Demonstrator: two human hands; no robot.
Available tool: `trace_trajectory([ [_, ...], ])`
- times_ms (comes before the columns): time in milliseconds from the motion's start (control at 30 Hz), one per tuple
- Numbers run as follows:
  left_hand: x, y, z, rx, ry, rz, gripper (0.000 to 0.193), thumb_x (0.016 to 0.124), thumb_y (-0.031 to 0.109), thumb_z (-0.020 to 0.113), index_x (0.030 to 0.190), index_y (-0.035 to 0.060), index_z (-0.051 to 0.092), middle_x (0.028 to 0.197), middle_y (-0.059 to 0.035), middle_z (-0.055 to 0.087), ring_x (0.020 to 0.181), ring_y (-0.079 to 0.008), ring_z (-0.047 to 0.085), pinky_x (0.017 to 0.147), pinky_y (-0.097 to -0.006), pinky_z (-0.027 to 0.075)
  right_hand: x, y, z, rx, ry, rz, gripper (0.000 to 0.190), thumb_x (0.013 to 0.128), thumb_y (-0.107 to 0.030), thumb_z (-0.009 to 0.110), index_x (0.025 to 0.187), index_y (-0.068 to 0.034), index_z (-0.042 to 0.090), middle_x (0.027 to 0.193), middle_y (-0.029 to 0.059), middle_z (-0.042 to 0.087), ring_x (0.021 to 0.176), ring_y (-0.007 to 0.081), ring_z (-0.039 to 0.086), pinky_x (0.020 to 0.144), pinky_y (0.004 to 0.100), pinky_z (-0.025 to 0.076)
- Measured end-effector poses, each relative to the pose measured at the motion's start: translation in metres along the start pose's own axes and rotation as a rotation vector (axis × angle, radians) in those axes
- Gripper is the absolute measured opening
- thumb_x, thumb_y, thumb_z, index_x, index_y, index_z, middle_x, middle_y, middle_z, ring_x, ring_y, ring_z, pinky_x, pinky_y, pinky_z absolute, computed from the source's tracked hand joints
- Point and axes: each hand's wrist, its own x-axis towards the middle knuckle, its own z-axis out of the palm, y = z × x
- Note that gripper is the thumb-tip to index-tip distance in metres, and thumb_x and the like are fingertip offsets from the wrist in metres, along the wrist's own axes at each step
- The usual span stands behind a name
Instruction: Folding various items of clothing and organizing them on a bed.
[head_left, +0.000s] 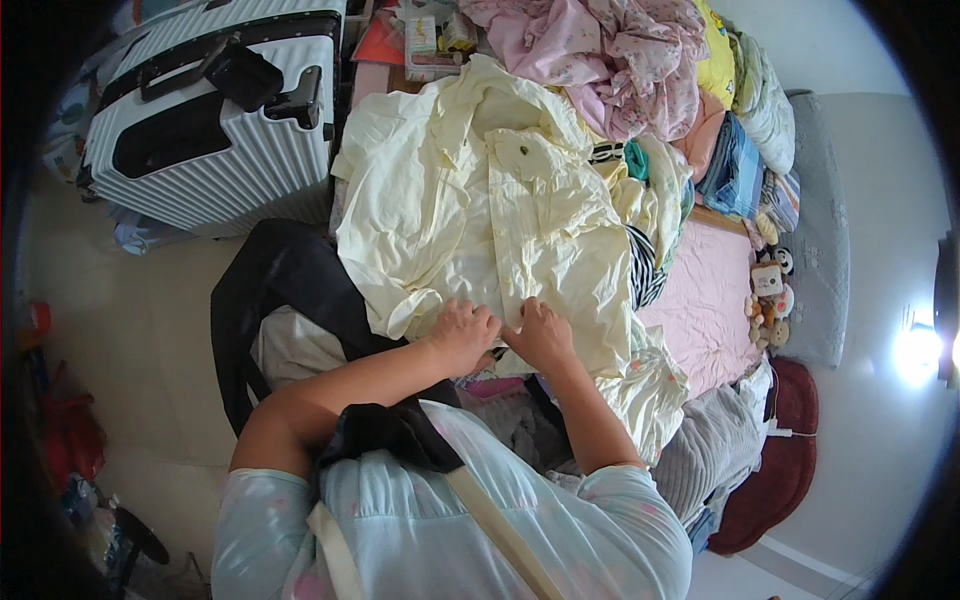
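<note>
A pale yellow button-front shirt (420, 217) lies spread out before me, its collar end away from me and its hem towards me. Wrinkles run over its front, and a small dark spot shows near the upper placket. My left hand (463, 336) grips the hem just left of the placket with curled fingers. Close beside it, my right hand (541, 336) pinches the lower front edge between thumb and fingers. The fingertips partly hide the cloth they hold. Black fabric (285, 262) lies under the shirt's left side.
A white ribbed suitcase (247, 172) stands at the left. Pink floral bedding (630, 60) is heaped beyond the shirt. Folded clothes (731, 169) and plush toys (769, 300) line the right side of the pink bed sheet (709, 292). Grey striped cloth (709, 442) lies nearer me.
</note>
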Motion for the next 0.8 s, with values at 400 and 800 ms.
trace_trajectory([
  [400,0.002,0.002,0.011,-0.095,0.078,0.080,0.049,0.068,0.026,0.072,0.109,0.0055,0.055,0.092,-0.0091,0.057,0.084,-0.0271,0.060,0.069,-0.0411,0.045,0.021,0.047,-0.120,1.177,0.021,0.159,0.029,0.085,-0.004,0.054,0.113,0.002,0.059,0.078,0.0029,0.062,0.063,0.0062,0.055,0.056,0.0207,0.044],
  [800,0.012,0.009,0.035,-0.077,0.068,-0.025,0.052,0.067,0.028,0.073,0.111,0.0075,0.053,0.101,-0.0090,0.057,0.089,-0.0276,0.061,0.076,-0.0446,0.045,0.032,0.000,-0.118,1.101,0.062,0.026,0.037,0.084,-0.003,0.059,0.121,0.003,0.055,0.070,-0.0057,0.054,0.058,0.0006,0.046,0.054,0.0165,0.035],
])
